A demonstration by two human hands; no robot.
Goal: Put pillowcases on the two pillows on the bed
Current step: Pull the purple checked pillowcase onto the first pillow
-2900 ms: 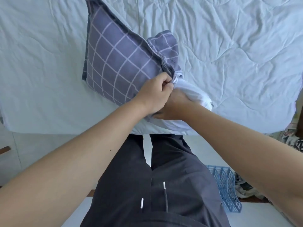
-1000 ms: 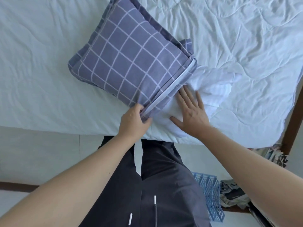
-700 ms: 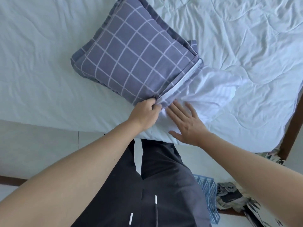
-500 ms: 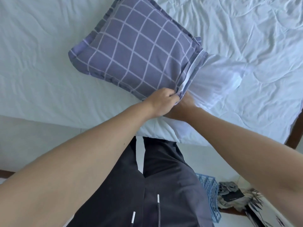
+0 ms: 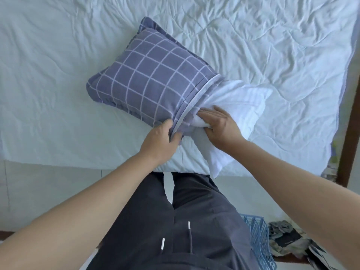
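Now at the bed [image 5: 58, 78] edge, checked pillowcase [image 5: 152, 80] covering most of the white pillow [image 5: 241, 102], left hand [image 5: 161, 141] pinching the case's open hem, right hand [image 5: 220, 123] gripping bunched pillow fabric beside the opening, blue basket [image 5: 257, 242] on the floor.

No readable text, label, brand, number or sign appears on anything here.

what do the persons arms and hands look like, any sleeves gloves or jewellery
Both forearms are bare with no sleeves in view. The left hand and right hand wear no gloves, rings or watch. Below them show dark grey trousers with white-tipped drawcords.
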